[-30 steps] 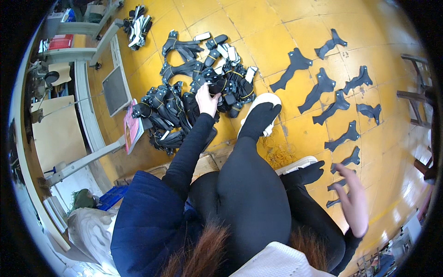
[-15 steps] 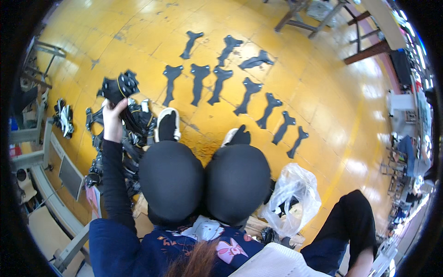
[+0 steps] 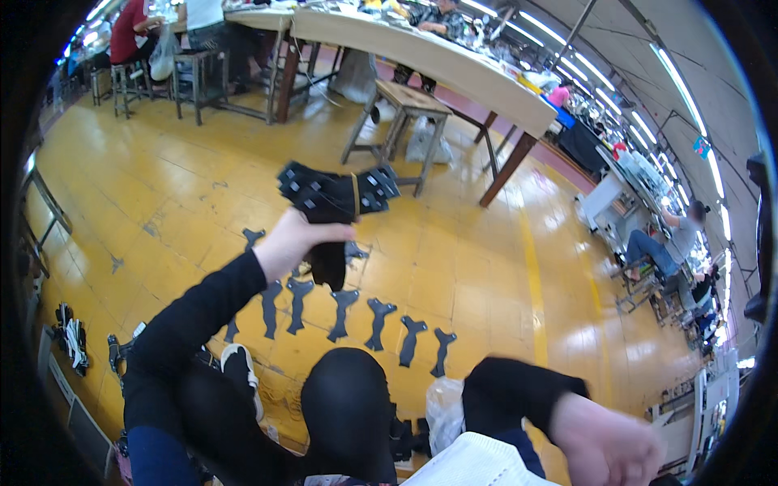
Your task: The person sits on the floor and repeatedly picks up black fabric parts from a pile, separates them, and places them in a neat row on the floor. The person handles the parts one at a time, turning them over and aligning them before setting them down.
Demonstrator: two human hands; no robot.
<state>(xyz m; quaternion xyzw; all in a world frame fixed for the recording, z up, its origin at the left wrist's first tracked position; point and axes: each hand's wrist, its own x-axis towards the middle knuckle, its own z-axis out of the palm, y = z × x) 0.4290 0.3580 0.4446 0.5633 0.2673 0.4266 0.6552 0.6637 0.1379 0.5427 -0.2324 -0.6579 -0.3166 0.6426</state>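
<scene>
My left hand (image 3: 293,240) is raised in front of me and grips a bundle of black cut pieces (image 3: 334,204) held by a band, its ends fanning out left and right. On the yellow floor (image 3: 486,267) below it lies a row of several flat black cut pieces (image 3: 379,322), side by side. My right hand (image 3: 604,441) hangs low at the lower right, blurred, with nothing seen in it; its fingers look loosely curled. My knees in black trousers (image 3: 344,405) fill the bottom middle.
A wooden stool (image 3: 401,121) and a long table (image 3: 438,61) stand beyond the bundle. People sit at work benches at the far right (image 3: 664,243) and top left (image 3: 130,28). More black bundles (image 3: 71,336) lie at the left. A clear plastic bag (image 3: 446,413) sits by my knee.
My left hand has lifted the black bundle from the pile on the floor up into the air. The view has swung up from the floor toward the room.
</scene>
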